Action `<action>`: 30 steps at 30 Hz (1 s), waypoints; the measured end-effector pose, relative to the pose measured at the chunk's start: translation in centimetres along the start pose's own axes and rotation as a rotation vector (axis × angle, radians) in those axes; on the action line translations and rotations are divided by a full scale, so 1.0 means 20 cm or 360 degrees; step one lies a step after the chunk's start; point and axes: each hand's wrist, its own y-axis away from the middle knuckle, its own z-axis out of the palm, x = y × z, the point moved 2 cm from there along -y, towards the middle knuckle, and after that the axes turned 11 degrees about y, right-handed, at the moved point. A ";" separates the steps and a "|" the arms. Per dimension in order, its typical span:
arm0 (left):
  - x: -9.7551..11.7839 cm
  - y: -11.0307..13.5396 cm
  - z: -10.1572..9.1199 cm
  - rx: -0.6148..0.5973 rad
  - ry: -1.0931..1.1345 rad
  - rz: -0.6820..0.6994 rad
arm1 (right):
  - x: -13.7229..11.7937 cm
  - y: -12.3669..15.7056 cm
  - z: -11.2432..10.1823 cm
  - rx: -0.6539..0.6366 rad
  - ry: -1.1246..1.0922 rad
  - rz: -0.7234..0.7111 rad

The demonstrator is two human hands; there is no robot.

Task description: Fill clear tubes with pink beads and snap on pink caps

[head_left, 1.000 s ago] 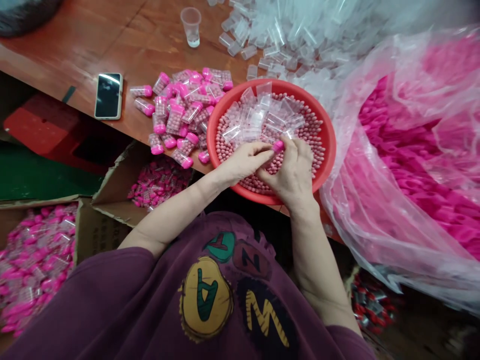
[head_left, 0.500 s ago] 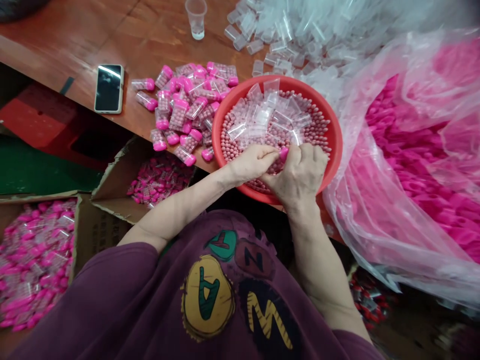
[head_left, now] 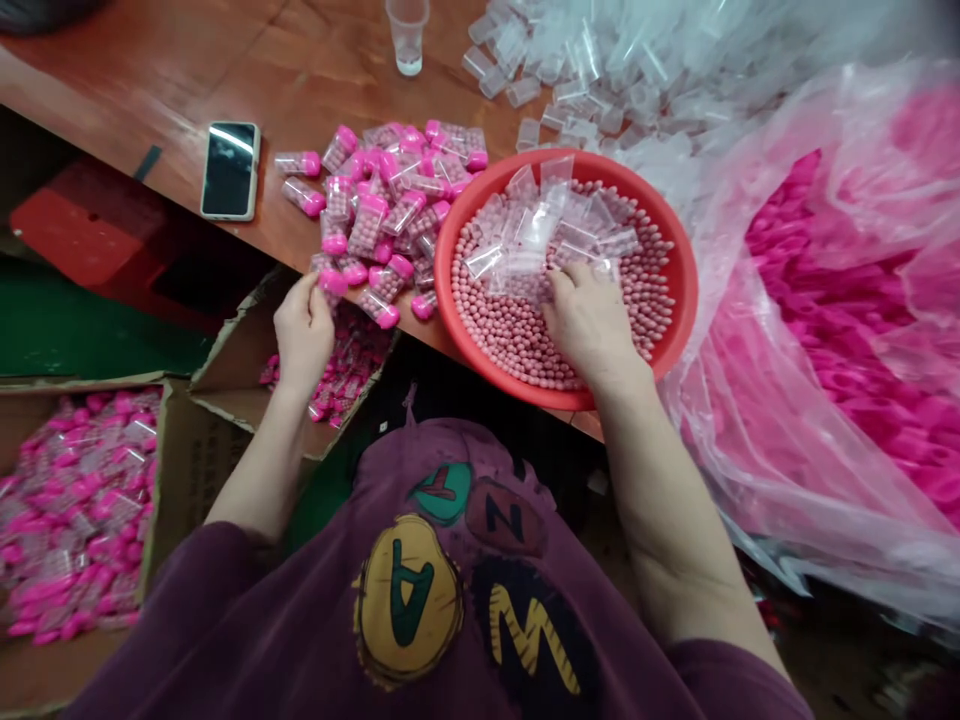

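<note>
My left hand (head_left: 304, 325) is over the table's front edge, left of a heap of pink-capped clear jars (head_left: 405, 195) filled with small pink beads. Its thumb and fingers are pinched together beside the pink cap of one jar (head_left: 332, 283); what they hold, if anything, is hidden. My right hand (head_left: 589, 320) reaches into a red basin (head_left: 679, 330), its fingers somewhat apart and touching clear plastic tubes (head_left: 536, 225). These tubes lie on a bed of small pink beads (head_left: 510, 340). The fingertips are partly hidden among the tubes.
A phone (head_left: 230, 172) and a clear plastic cup (head_left: 409, 40) are on the table. Loose clear tubes (head_left: 592, 60) pile up behind the basin. To the right bulges a plastic bag (head_left: 825, 280) of pink pieces. Cardboard boxes (head_left: 199, 450) of capped jars stand below the table's edge.
My hands, together over the basin around a pink cap, have separated. The left went left to the jar heap's near edge; the right shifted slightly, its fingers now down among the tubes.
</note>
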 end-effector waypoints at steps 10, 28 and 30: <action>0.54 0.23 0.41 -0.0443 0.0133 0.0860 | 0.10 0.07 0.07 0.0047 -0.0862 0.0312; 0.96 0.36 1.09 -0.1791 -0.0849 0.1140 | 0.37 0.39 0.06 0.0868 -0.1189 0.0704; 0.95 0.36 1.16 -0.1803 -0.0634 0.1019 | 0.37 0.39 0.06 0.0898 -0.1162 0.0718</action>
